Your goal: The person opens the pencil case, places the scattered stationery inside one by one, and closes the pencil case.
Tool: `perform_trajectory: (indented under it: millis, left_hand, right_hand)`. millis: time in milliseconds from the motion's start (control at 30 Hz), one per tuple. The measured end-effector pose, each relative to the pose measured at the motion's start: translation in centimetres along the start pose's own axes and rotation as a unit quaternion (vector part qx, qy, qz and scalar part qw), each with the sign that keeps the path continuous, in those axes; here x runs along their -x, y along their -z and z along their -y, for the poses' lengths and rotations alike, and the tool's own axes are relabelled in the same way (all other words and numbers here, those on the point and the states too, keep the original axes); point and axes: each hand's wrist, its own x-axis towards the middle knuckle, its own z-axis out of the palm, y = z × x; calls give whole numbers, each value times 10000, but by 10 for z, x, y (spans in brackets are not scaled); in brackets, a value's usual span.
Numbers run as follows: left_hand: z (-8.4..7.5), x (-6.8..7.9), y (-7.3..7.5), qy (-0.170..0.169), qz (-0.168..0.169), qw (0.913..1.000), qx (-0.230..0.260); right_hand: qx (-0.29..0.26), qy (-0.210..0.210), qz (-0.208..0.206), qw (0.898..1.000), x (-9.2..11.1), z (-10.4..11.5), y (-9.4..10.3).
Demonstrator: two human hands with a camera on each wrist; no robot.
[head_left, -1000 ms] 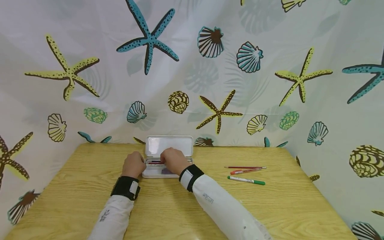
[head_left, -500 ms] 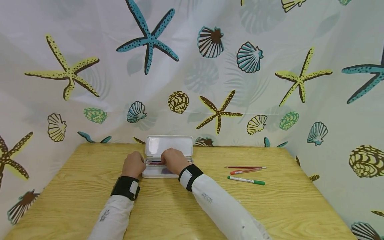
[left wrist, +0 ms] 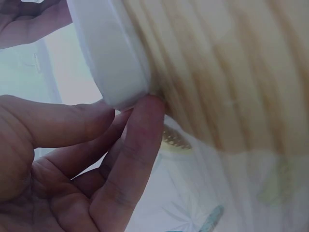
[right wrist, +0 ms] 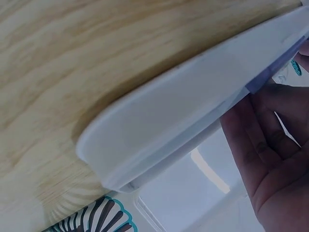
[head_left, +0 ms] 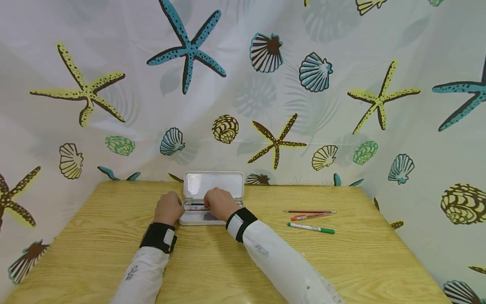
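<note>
A white pencil case lies at the back of the table with its lid raised. My left hand is at its left end; in the left wrist view the thumb and a finger pinch the case's edge. My right hand reaches over the case with its fingers bent down into it. In the right wrist view those fingers go behind the front wall, so their tips and whatever they touch are hidden. Slim pencils or pens lie in the rear part, left of the right hand. A purple piece shows in the front part.
To the right on the wooden table lie a dark red pencil, an orange-red pen and a green-and-white marker. A cloth printed with starfish and shells hangs behind and along the sides.
A thin red pencil in the case, left of the right hand, has shifted slightly toward the front of its compartment. Both hands stay nearly still.
</note>
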Motion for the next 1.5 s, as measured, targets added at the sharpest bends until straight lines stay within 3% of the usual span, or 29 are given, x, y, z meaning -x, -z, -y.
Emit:
perform_trajectory:
  millis: [367,633,867,1133,1500]
  left_hand:
    - [0,1,0,-59,-24,9999,-119]
    - [-1,1,-1,-38,0,9998,-176]
    - [-1,1,0,-33,7,9998,-178]
    - [-2,4,-1,-237,-159,9996,0]
    - [-4,6,2,-171,-137,9997,-65]
  right_hand:
    - [-245,84,11,9997,5,-4,7]
    - [-757,210,-177,9968,12,-5,25]
    - [-1192,417,-445,9910,30,-1,50]
    - [-1171,620,-797,9880,53,-5,73]
    - [-1226,868,-1218,9811,92,-9,103]
